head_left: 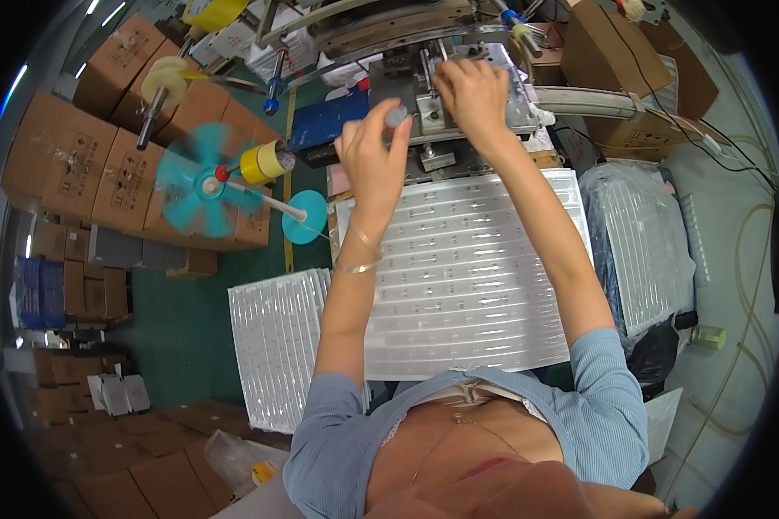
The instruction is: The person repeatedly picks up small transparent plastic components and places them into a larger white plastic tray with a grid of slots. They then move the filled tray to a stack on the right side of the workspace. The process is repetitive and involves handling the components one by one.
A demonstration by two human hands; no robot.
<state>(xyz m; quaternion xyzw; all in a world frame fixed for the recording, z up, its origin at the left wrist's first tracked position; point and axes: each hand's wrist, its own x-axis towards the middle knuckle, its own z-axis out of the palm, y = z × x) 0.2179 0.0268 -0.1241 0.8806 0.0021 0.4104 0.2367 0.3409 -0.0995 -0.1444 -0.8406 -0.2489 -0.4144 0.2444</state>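
My left hand (374, 160) is raised in front of the machine. Its thumb and forefinger pinch a small, clear, round piece (395, 116). Over the metal fixture (431, 112) on the machine's bed (502, 65), my right hand (479, 102) is bent down with its fingers curled together. Those fingertips are at the fixture's upper part, and whatever they hold is hidden. Below both forearms lies a large white ridged plastic tray (467, 285), with small clear pieces showing along its rows.
More ridged trays are stacked at left (277, 346), and a wrapped stack (640, 251) stands at right. A teal fan (206, 183) with blurred blades is left of the machine, near tape rolls (264, 163). Cardboard boxes (61, 156) line the left side. A blue box (329, 121) adjoins the bed.
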